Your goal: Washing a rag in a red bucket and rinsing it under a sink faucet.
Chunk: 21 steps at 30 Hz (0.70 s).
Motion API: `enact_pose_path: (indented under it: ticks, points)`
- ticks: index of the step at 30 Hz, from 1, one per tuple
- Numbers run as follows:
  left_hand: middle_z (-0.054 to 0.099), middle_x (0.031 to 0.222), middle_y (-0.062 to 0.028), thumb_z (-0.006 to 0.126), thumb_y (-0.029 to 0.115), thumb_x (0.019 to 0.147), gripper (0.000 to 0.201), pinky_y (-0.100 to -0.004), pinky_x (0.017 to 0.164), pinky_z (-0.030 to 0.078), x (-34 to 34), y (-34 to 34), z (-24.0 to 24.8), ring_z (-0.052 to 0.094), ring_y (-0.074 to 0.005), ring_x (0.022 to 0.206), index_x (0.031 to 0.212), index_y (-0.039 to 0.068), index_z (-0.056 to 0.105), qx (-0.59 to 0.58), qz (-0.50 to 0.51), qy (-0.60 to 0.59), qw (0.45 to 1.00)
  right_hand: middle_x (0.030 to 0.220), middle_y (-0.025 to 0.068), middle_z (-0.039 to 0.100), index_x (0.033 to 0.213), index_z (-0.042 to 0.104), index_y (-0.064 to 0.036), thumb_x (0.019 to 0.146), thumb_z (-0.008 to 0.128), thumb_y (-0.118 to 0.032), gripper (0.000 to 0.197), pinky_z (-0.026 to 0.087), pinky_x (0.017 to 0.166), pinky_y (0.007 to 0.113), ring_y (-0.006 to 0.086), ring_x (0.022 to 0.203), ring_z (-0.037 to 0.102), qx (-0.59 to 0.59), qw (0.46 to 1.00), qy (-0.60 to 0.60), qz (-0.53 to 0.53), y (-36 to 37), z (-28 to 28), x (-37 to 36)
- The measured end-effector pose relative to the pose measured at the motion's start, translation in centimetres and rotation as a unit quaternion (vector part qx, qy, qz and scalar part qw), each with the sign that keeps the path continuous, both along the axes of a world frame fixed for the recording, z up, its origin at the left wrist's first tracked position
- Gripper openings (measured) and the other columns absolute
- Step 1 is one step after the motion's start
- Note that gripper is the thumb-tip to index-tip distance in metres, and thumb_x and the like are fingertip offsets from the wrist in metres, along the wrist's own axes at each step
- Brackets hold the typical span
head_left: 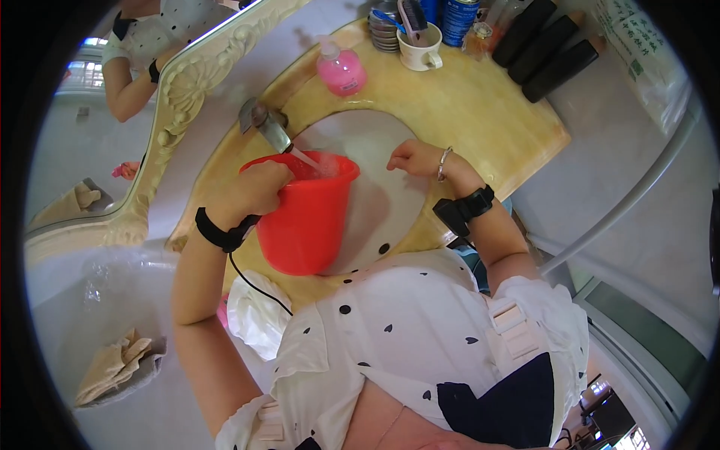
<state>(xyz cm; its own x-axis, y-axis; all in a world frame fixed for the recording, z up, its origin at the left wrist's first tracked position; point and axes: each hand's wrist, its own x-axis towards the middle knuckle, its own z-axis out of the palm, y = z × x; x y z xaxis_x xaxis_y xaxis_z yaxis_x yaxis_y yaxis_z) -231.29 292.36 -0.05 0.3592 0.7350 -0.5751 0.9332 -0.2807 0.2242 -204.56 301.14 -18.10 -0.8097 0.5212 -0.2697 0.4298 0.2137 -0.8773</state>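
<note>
A red plastic bucket (pixel 307 225) stands tilted in the white sink (pixel 394 214), at its left side. My left hand (pixel 255 193) is closed on the bucket's left rim; its fingertips are hidden from view. From the metal faucet (pixel 274 132), water (pixel 304 158) runs into the bucket, where it looks frothy. My right hand (pixel 416 158) hovers over the right part of the sink, apart from the bucket. Its fingers are curled in and nothing shows in them.
On the yellow counter (pixel 495 127) stand a pink soap bottle (pixel 341 71), a white cup (pixel 421 54) with a brush, a blue can (pixel 459 21) and several dark bottles (pixel 541 52). A framed mirror (pixel 187 86) rises at left. Brown paper (pixel 116 367) lies low at left.
</note>
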Motion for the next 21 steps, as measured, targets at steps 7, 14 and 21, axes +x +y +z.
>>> enact_pose_path:
  ticks: [7,14,21]
  points:
    - [0.056,0.069,-0.0224,0.047,-0.008,0.056,0.025,-0.0392,0.065,0.045,-0.9,-2.6,1.1,0.056,-0.0375,0.074,0.078,-0.004,0.057,0.047,0.017,-0.055,0.997,0.083,0.0149,0.064,0.089,0.065,-0.0018,0.079,0.051,-0.019,0.025,0.046,0.071,0.033,0.0247,0.078,0.060,0.005,0.999,-0.031,0.038,-0.7,0.5,-1.0]
    - [0.057,0.076,-0.0217,0.050,-0.007,0.061,0.018,-0.0420,0.066,0.044,-2.4,-9.7,-2.1,0.055,-0.0388,0.080,0.077,-0.001,0.056,0.125,0.146,-0.146,0.970,0.092,0.0084,0.063,0.099,0.061,-0.0005,0.087,0.046,-0.034,0.039,0.048,0.070,0.030,0.0170,0.084,0.059,-0.082,0.994,-0.057,0.050,-1.4,4.1,-4.0]
    - [0.057,0.072,-0.0165,0.052,-0.002,0.064,0.013,-0.0393,0.067,0.040,-3.8,-14.7,-3.1,0.054,-0.0338,0.074,0.075,0.004,0.057,0.209,0.158,-0.153,0.953,0.100,0.0074,0.059,0.104,0.056,-0.0018,0.085,0.044,-0.050,0.054,0.050,0.063,0.028,0.0163,0.086,0.058,-0.190,0.980,-0.052,0.010,-5.7,6.5,-9.6]
